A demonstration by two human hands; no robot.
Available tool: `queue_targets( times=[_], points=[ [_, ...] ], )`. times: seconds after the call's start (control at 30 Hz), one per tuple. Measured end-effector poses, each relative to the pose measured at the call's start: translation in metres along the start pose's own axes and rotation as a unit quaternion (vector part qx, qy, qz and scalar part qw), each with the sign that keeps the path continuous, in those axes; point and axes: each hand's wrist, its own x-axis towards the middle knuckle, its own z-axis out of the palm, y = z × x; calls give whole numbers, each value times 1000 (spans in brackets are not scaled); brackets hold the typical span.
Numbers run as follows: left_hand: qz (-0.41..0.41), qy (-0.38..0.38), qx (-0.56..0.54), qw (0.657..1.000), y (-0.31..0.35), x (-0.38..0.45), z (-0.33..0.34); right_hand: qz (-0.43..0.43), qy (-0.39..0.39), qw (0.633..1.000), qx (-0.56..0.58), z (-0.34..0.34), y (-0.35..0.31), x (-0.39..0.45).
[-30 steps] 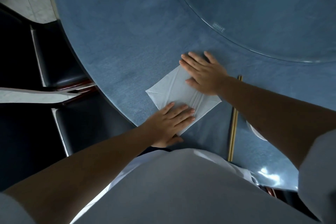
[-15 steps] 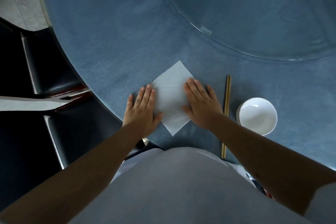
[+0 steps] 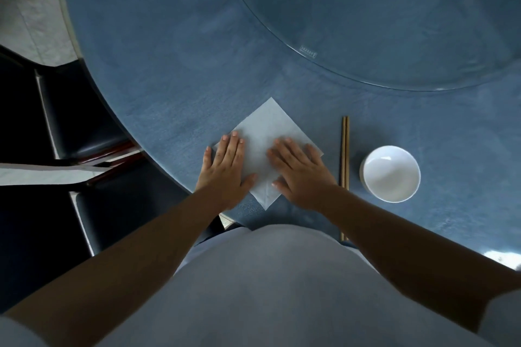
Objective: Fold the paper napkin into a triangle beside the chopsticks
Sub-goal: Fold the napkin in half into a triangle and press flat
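Two hands pressing a white paper napkin flat on a blue counter.

The napkin (image 3: 263, 132) lies as a diamond — left hand (image 3: 225, 169) on its left corner, right hand (image 3: 303, 175) on its right, fingers (image 3: 282, 153) spread flat. Chopsticks (image 3: 345, 149) lie just right of it, then a white bowl (image 3: 391, 173).
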Motion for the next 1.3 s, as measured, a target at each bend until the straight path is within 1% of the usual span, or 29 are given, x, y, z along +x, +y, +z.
queue_targets(
  times=[0.13, 0.2, 0.27, 0.33, 0.4, 0.47, 0.53, 0.57, 0.67, 0.73, 0.8, 0.9, 0.93, 1.0, 1.07, 1.17, 1.3],
  points=[
    [10, 0, -5, 1000, -6, 0, 2, -37, -26, 999, -7, 2, 6, -11],
    [14, 2, -3, 1000, -8, -1, 2, -54, -26, 998, -13, 1, 11, -19],
    [12, 1, -2, 1000, -8, -2, 1, -34, -8, 999, -5, 0, 12, -24],
    [7, 7, -1, 1000, -5, 0, -1, 11, 11, 1000, 9, -3, 9, -24],
    [23, 15, 2, 1000, -1, 7, -5, 25, 17, 999, 10, -4, 2, -18],
    [74, 16, 16, 997, 4, 16, -11, -7, 9, 1000, 0, -4, -7, -11],
    [131, -1, 49, 990, 5, 26, -15, -51, 3, 999, -16, -1, -12, -8],
    [146, -13, 62, 987, 4, 29, -16, -60, 2, 998, -21, 1, -13, -10],
    [156, -43, 57, 985, -2, 33, -15, -68, -7, 997, -25, 5, -2, -27],
    [162, -51, 54, 984, -4, 34, -14, -91, -14, 995, -31, 6, 10, -45],
    [162, -52, 53, 984, -4, 35, -14, -118, 12, 993, -21, 5, 20, -65],
    [167, -43, 42, 984, -4, 34, -15, -124, 104, 986, 29, -1, 27, -87],
    [172, -33, 32, 984, -4, 33, -16, -114, 129, 984, 44, -5, 27, -89],
    [165, -2, -3, 986, -3, 34, -21, -71, 145, 985, 66, -12, 24, -84],
    [124, 27, -47, 991, 0, 38, -29, 4, 137, 986, 92, -20, 19, -66],
    [58, 56, -85, 993, 3, 54, -43, 130, 97, 976, 144, -32, 13, -28],
    [-13, 48, -141, 989, 9, 82, -60, 194, 99, 959, 183, -44, 17, 18]
  ],
)
